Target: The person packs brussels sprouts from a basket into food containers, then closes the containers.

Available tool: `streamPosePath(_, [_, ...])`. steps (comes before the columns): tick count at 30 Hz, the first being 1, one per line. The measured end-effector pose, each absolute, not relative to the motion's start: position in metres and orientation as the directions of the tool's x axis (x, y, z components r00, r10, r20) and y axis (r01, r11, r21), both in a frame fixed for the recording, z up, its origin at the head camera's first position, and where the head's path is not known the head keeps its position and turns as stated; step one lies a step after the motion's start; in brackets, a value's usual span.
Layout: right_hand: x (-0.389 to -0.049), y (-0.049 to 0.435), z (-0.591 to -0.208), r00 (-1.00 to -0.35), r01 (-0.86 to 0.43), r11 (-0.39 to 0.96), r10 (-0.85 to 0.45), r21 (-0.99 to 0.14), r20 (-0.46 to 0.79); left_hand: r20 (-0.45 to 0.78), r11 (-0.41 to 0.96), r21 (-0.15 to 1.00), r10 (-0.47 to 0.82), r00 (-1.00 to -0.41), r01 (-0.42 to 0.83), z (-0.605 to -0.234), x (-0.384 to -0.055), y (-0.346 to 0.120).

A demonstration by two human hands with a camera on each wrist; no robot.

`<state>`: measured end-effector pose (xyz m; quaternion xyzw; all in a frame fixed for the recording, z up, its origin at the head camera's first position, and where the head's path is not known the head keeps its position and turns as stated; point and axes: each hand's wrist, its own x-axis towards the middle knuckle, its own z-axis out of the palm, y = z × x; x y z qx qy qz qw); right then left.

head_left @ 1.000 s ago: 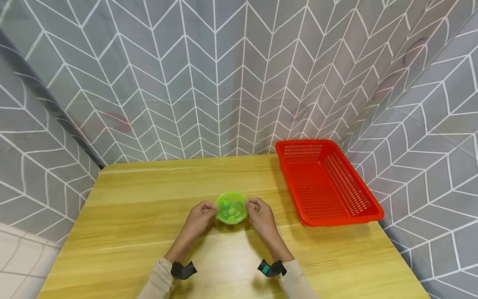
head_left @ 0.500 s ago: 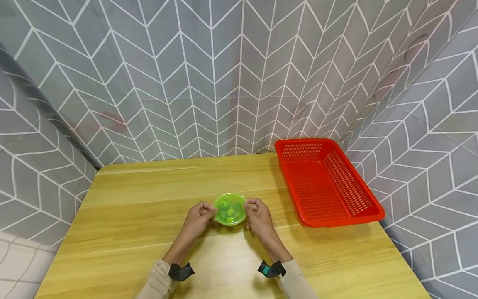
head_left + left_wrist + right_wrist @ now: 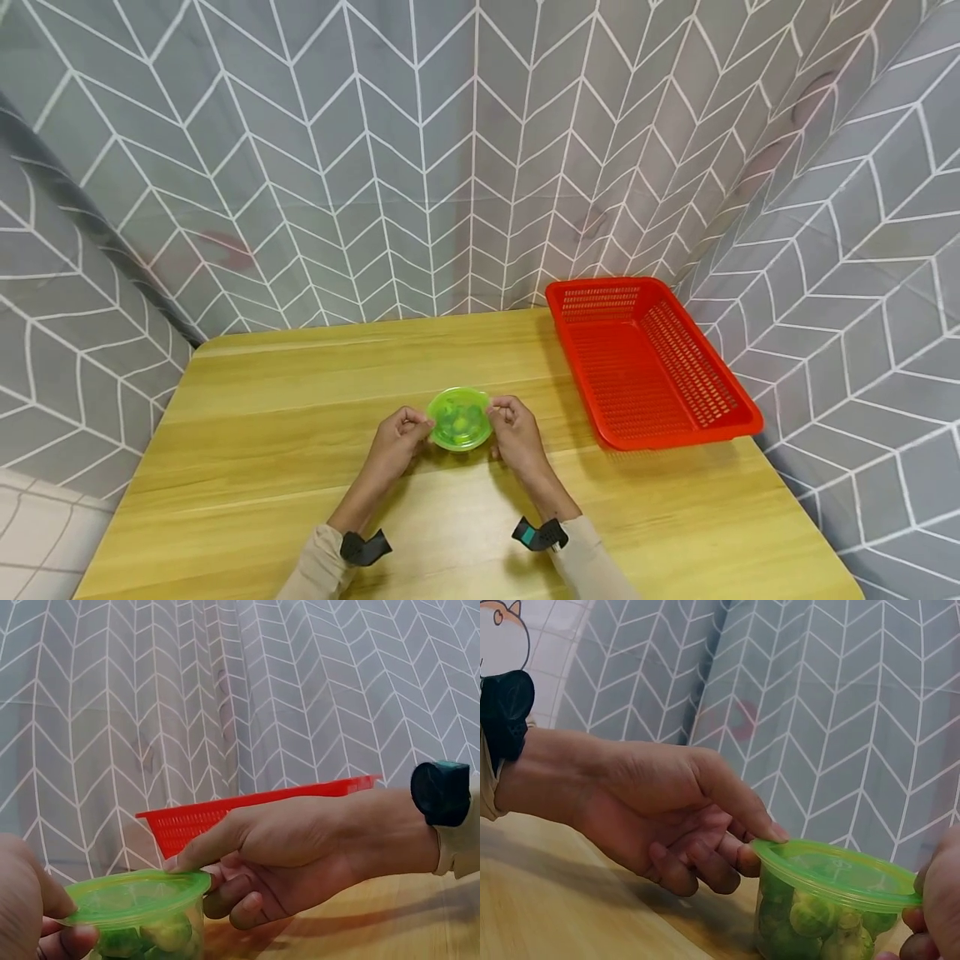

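A round, clear plastic tub with a translucent green lid stands upright at the middle of the table. Through its wall show several small, round green vegetables that look like Brussels sprouts. My left hand pinches the lid's rim on the left side, thumb on top and fingers curled below. On the opposite side, my right hand pinches the rim the same way. The lid sits on the tub all round as far as the wrist views show; the tub's base is cut off there.
A red perforated plastic basket stands at the right back of the light wooden table, with nothing visible inside. Grey curtains with white zigzag lines hang behind and at both sides.
Both hands keep their pinch on the lid's rim. The tub and hands appear slightly further left, along with the whole scene, as the head view shifts a little.
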<state>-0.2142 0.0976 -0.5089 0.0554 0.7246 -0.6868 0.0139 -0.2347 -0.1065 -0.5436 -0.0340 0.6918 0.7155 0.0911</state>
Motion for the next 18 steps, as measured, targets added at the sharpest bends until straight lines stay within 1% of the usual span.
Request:
streamPosePath(6, [-0.23,0.103,-0.549,-0.993,0.101,0.038,0.069,-0.994,-0.099,-0.189,-0.023,0.981,0.119,-0.975,-0.193,-0.552,-0.241,-0.109])
streamPosePath(12, [-0.227,0.115,-0.56,-0.987,0.146,-0.046,0.061,-0.988,-0.148,-0.221,0.029,0.975,0.165,-0.961,-0.219,-0.555,-0.235,-0.123])
streamPosePath(15, [-0.228,0.119,-0.561,-0.99,0.121,-0.079,0.066,-0.989,-0.126,-0.221,0.045,0.975,0.149,-0.964,-0.216,-0.551,-0.233,-0.131])
streamPosePath(18, [-0.23,0.12,-0.561,-0.992,0.11,-0.095,0.051,-0.989,-0.115,-0.189,0.083,0.98,0.107,-0.976,-0.181,-0.546,-0.234,-0.138])
